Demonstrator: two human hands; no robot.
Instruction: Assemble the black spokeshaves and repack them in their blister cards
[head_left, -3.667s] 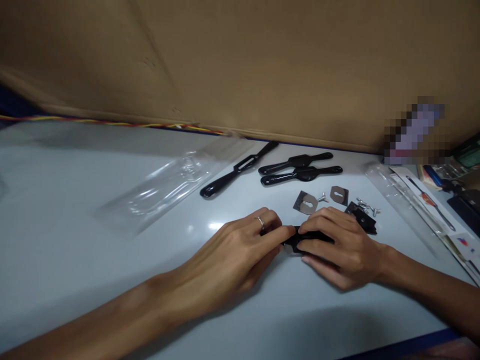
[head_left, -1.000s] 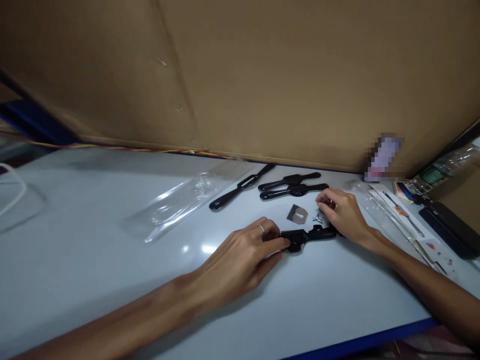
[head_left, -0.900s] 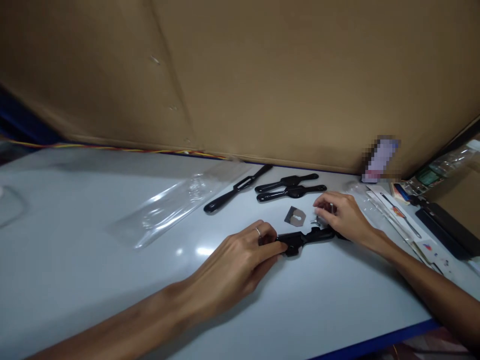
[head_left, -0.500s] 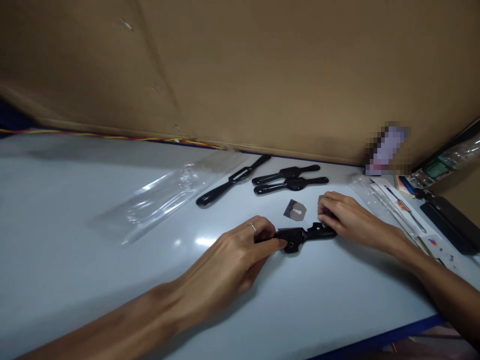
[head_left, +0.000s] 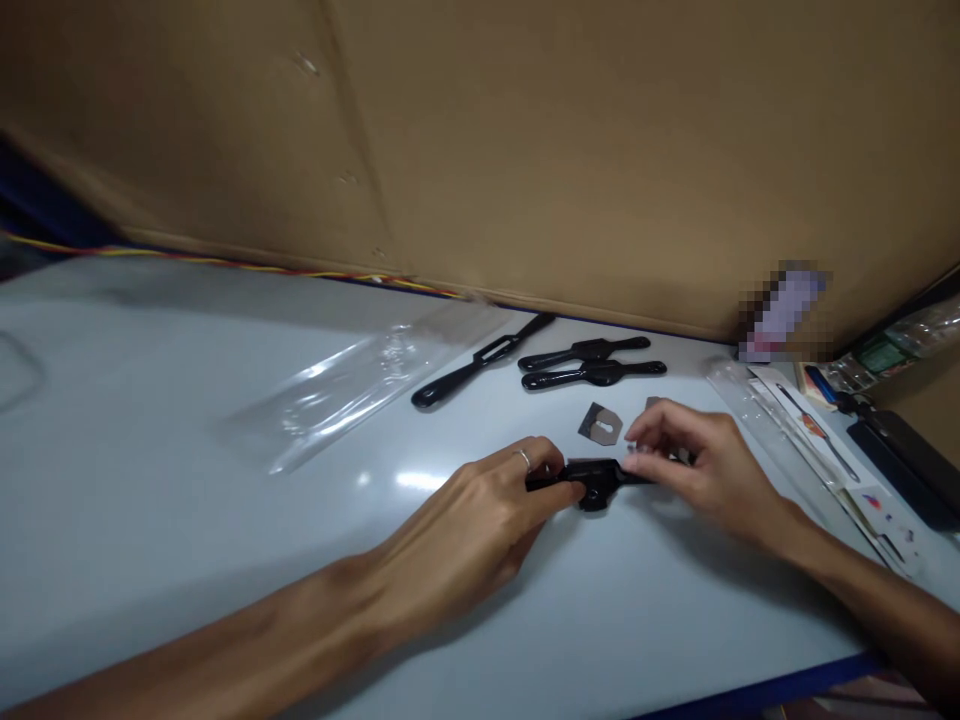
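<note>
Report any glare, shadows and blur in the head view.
Head view: glare on the table, bright streaks on the clear plastic bag; soft shadows below the left hand and right hand; pixelation before the cardboard; fine detail at the right fingertips unclear.

Illumination: dim; source outside frame, probably overhead. Glare spots mark the tabletop (head_left: 180, 470); streaks mark the clear plastic bag (head_left: 364, 385). A soft shadow lies below the right hand (head_left: 712, 465). Pixelation masks one object (head_left: 785, 312) at right. Frame edges show wide-angle stretch.
</note>
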